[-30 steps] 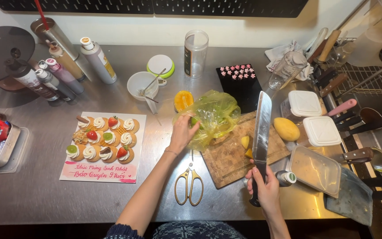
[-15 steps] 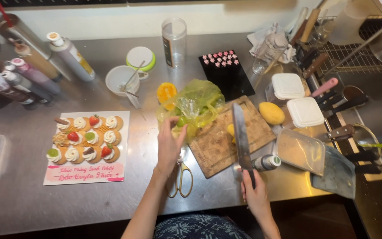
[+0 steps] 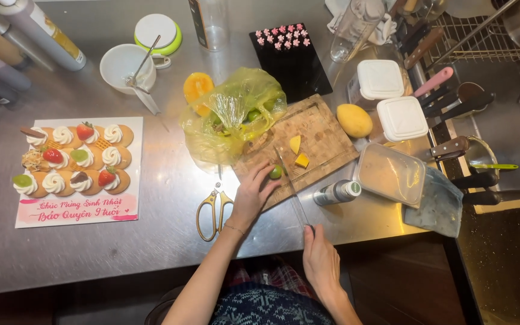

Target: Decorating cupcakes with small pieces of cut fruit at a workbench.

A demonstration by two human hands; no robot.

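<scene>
On the cutting board [image 3: 323, 135], left hand [image 3: 253, 195] pinches the lime [image 3: 275, 172].

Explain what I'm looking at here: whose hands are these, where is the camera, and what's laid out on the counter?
No machine here: a person wearing a head camera that looks down at their own two hands over a steel counter. The left hand pins a small green lime on the wooden cutting board. The right hand holds a long knife with the blade laid beside the lime. Nearby lie a yellow plastic bag of limes, yellow-handled scissors, a whole mango, and a board of decorated cookies.
</scene>
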